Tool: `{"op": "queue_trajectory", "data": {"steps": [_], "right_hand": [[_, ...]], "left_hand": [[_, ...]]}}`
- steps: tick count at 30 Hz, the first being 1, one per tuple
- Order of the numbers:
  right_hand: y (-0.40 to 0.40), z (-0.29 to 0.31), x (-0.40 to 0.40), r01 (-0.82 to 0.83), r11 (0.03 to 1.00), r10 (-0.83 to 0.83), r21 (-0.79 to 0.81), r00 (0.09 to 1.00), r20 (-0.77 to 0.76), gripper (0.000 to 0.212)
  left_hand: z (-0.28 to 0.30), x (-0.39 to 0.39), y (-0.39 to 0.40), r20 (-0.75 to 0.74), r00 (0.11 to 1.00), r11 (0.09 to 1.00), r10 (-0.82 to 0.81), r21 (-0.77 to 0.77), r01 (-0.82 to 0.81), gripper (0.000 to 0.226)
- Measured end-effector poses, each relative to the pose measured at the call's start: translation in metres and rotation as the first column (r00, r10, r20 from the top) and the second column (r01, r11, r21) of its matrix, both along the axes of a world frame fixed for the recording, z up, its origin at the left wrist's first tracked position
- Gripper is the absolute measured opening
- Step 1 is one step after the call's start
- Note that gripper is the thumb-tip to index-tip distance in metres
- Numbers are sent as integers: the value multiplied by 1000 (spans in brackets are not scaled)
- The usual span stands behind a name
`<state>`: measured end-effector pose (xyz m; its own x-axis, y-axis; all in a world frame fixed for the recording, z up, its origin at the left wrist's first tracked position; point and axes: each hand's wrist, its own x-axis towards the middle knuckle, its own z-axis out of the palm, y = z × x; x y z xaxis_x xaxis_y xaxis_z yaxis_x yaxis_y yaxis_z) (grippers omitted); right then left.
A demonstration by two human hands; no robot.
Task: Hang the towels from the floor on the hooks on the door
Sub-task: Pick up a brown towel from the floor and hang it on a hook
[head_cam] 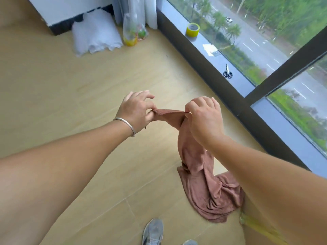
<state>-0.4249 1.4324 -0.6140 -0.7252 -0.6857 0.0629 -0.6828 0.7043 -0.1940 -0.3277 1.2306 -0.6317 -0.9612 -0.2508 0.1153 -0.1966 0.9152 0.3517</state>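
- Head view: the left hand (136,110) pinches one end of the brown towel's (200,167) top edge between thumb and forefinger, its other fingers lifted clear; a silver bangle (124,123) sits on that wrist.
- The right hand (203,117), at about 3 o'clock from the left, pinches the same edge further along, so a short span of hem is stretched taut between them. Judged from the task, this grip looks meant to find a corner or spread the edge so it can catch on a hook.
- Below the hands the towel hangs in a twisted column, and its lower part lies bunched on the wooden floor (88,82) at about 5 o'clock, just beside the person's grey shoe (153,230). It is only half lifted; no door or hooks are in view.
- At 11 o'clock, well apart, a white bundle (95,32), possibly another towel, lies on the floor against the wall, with a clear plastic bag (133,27) beside it.
- On the window sill (240,82) at 1 o'clock rest a roll of yellow tape (192,29) and scissors (227,72), out of the way.
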Motion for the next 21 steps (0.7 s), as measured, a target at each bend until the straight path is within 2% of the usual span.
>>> {"op": "queue_trajectory", "data": {"steps": [6, 10, 12, 14, 16, 21], "right_hand": [[-85, 85, 13, -28, 994, 28, -105, 1000, 0, 15], [-122, 114, 39, -6, 981, 16, -193, 999, 50, 16], [-128, 120, 53, -44, 986, 51, -163, 998, 39, 19], [-126, 119, 63, -74, 991, 79, -115, 996, 41, 23], [-116, 109, 70, -97, 990, 102, -98, 994, 47, 16], [-60, 48, 86, -138, 989, 134, 45, 986, 97, 14]], "left_hand": [[106, 32, -70, -106, 987, 989, 118, -74, -127, 10], [152, 69, -91, -162, 975, 982, 155, -86, -170, 9], [165, 89, -90, -181, 972, 983, 152, -74, -168, 9], [169, 108, -80, -187, 973, 986, 136, -70, -152, 7], [162, 124, -61, -181, 977, 989, 110, -80, -126, 5], [103, 149, 15, -119, 992, 998, 40, -42, -45, 5]]}}
